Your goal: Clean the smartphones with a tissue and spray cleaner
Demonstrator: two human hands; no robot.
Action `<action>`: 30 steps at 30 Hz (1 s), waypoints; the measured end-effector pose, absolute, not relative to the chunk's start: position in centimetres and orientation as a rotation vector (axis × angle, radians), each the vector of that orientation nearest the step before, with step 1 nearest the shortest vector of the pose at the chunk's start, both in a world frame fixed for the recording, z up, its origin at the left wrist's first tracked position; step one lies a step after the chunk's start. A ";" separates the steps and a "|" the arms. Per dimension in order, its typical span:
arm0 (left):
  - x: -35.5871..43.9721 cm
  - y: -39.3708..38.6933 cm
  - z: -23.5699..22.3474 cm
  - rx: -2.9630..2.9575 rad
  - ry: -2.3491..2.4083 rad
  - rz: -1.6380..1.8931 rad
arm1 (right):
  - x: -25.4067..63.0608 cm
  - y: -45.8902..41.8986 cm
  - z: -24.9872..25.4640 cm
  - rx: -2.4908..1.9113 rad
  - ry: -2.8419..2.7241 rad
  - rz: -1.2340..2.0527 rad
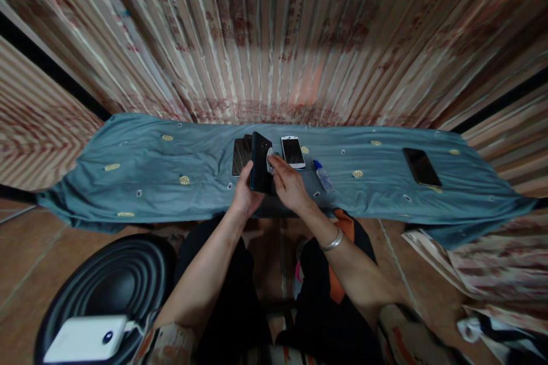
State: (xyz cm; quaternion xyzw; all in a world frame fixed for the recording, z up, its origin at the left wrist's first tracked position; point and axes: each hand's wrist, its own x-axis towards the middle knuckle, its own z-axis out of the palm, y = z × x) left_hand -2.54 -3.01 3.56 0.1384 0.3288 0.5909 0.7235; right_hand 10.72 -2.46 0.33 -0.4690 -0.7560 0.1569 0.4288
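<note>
My left hand (245, 197) grips a dark smartphone (260, 168) by its lower edge, holding it tilted up above the cloth. Fingers of my right hand (293, 187) press a small white wipe or pad (269, 159) against the phone's back, near the camera area. Behind the held phone, on its left, lies a dark phone (238, 158), partly covered from view. A white smartphone (293, 151) rests screen up just beyond my right hand. To the right of that hand lies a small clear bottle (324, 178) with a blue cap.
A teal patterned cloth (205, 182) covers the long narrow table. Another black phone (421, 166) lies toward its right end. Striped curtains (240, 40) hang behind. At lower left, a white power bank (85, 339) with a cable sits on a black round ridged stool (124, 262).
</note>
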 end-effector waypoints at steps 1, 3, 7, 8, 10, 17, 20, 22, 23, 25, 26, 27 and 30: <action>-2.6 -3.0 3.6 0.306 0.720 1.304 | 10.7 -2.5 0.3 -1.171 -1.887 0.398; -2.5 -3.1 3.6 0.297 0.717 1.297 | 10.7 -2.4 0.3 -1.175 -1.878 0.405; -2.3 -3.1 3.4 0.283 0.738 1.281 | 10.8 -2.2 0.3 -1.187 -1.850 0.391; -2.3 -3.0 3.4 0.281 0.739 1.279 | 10.8 -2.2 0.3 -1.189 -1.847 0.387; -2.3 -3.0 3.5 0.267 0.738 1.279 | 10.8 -2.2 0.4 -1.188 -1.852 0.385; -2.8 -2.8 3.7 0.241 0.708 1.300 | 10.7 -2.4 0.3 -1.135 -1.881 0.400; -2.5 -2.8 3.5 0.219 0.711 1.283 | 10.8 -2.2 0.2 -1.154 -1.856 0.392; -2.3 -2.8 3.5 0.205 0.710 1.276 | 10.9 -2.0 0.2 -1.167 -1.839 0.387; -2.3 -2.8 3.5 0.198 0.707 1.277 | 10.9 -2.0 0.2 -1.171 -1.835 0.386; -2.3 -2.7 3.7 0.186 0.702 1.281 | 10.8 -2.0 0.2 -1.172 -1.838 0.387; -2.4 -2.6 3.9 0.179 0.701 1.286 | 10.8 -2.1 0.3 -1.167 -1.845 0.386; -2.6 -2.6 4.1 0.170 0.699 1.294 | 10.7 -2.2 0.3 -1.158 -1.855 0.384; -2.9 -2.5 4.6 0.137 0.693 1.304 | 10.5 -2.6 0.4 -1.126 -1.884 0.369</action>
